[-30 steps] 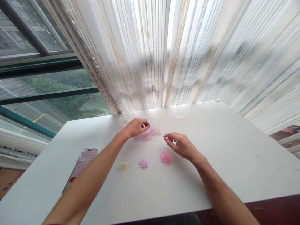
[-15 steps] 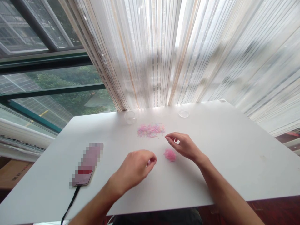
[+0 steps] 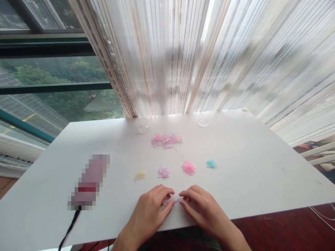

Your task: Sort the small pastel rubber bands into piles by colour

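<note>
Both my hands are close together over the near edge of the white table [image 3: 251, 160]. My left hand [image 3: 154, 205] is curled closed around a small bunch of pale, thin pieces [image 3: 167, 199], partly hidden by its fingers. My right hand [image 3: 201, 204] has thumb and fingertips drawn in at a tiny pale bluish piece [image 3: 177, 200] between the hands. Beyond them lies a row of small piles of thin pieces: a yellow pile [image 3: 140, 174], a lilac pile [image 3: 164, 172], a pink pile [image 3: 188, 167] and a teal pile [image 3: 211, 164]. Farther back spreads a mixed pastel heap [image 3: 166, 140].
A clear round container [image 3: 142, 125] and a clear round lid [image 3: 203, 122] stand near the table's back edge. A blurred-out phone [image 3: 90, 183] with a black cord [image 3: 70, 228] lies at left. Striped sheer curtains [image 3: 167, 62] hang behind the table beside a window.
My hands have moved nearer to me and come together. The yellow, lilac and teal piles, not visible before, now show. The view has shifted slightly.
</note>
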`<state>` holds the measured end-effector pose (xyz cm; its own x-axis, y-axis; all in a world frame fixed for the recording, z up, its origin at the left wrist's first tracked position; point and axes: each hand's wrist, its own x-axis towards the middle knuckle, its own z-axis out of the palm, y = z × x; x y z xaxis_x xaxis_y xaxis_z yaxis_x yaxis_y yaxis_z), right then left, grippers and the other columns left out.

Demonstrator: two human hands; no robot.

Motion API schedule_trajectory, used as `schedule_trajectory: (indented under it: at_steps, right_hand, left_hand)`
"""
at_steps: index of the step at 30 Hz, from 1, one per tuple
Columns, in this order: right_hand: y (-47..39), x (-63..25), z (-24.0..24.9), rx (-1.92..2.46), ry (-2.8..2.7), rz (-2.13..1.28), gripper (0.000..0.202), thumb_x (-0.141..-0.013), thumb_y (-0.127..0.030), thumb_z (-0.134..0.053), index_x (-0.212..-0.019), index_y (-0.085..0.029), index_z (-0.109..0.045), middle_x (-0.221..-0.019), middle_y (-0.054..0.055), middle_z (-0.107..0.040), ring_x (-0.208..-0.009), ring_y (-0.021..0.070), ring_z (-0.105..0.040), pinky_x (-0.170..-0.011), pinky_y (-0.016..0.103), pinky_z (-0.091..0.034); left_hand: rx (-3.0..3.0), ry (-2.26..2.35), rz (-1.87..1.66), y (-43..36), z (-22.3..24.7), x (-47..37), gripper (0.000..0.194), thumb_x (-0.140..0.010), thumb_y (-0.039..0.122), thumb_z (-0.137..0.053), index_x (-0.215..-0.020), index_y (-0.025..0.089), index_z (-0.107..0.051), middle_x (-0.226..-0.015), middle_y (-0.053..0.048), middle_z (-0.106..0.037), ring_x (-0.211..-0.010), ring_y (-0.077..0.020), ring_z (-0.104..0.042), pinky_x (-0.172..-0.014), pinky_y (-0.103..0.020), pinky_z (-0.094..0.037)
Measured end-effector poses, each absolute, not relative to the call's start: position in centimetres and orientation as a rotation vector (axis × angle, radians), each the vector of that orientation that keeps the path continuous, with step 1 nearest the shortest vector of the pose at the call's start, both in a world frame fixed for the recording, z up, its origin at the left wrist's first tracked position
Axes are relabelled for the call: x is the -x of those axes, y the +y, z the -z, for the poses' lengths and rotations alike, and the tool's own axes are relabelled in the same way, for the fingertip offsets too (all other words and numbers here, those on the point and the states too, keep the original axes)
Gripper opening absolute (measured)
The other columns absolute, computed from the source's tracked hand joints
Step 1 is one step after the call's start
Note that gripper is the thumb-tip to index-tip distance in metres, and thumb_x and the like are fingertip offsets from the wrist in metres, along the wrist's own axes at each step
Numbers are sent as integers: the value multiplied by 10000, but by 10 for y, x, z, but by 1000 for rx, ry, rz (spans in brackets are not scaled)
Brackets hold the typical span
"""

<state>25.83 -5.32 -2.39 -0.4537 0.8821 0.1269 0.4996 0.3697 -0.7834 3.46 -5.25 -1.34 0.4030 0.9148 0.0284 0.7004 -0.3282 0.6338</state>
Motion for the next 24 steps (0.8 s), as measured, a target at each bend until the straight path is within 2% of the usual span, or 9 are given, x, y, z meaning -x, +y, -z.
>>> schedule_trajectory:
  at_steps: [11,14,17,20,24]
  right_hand:
    - [-59,-249,35,1204,-2129,-803,217,-989,-143,-633,-1177,-246,-668,-1023,58,-647,-913,215,-658,-810,359,-578]
    - [-58,-247,36,1179,-2150,-743,202,-994,-147,-628,-1169,-243,-660,-1014,59,-645,-915,221,-646,-800,367,-582]
    - [-57,-244,36,1140,-2174,-691,125,-1009,-142,-610,-1078,-234,-657,-978,56,-645,-906,228,-626,-780,373,-570]
    - [-56,-241,38,1117,-2172,-670,101,-1029,-137,-584,-1039,-226,-632,-958,55,-646,-895,228,-610,-771,374,-554]
    - [-56,-241,39,1109,-2128,-669,122,-1045,-116,-541,-1026,-225,-592,-938,51,-643,-874,224,-602,-753,367,-532]
  left_hand:
    - [-2134,1302,-705,-60,20,-1,149,-988,162,-613,-1067,256,-697,-924,19,-741,-699,-145,-682,-679,-246,-538]
    - [-2214,1295,-722,-61,21,2,150,-935,190,-704,-1075,242,-700,-932,0,-737,-773,-174,-705,-702,-259,-553]
    - [-2291,1303,-750,-62,25,0,155,-905,210,-757,-1053,240,-721,-924,-11,-728,-789,-187,-709,-717,-271,-555]
    - [-2327,1327,-806,-62,30,-3,47,-959,215,-701,-963,242,-739,-849,-5,-705,-720,-172,-684,-675,-269,-528]
    - [-2320,1320,-850,-61,32,-3,131,-1001,221,-645,-912,232,-740,-818,-10,-698,-692,-162,-672,-655,-263,-509]
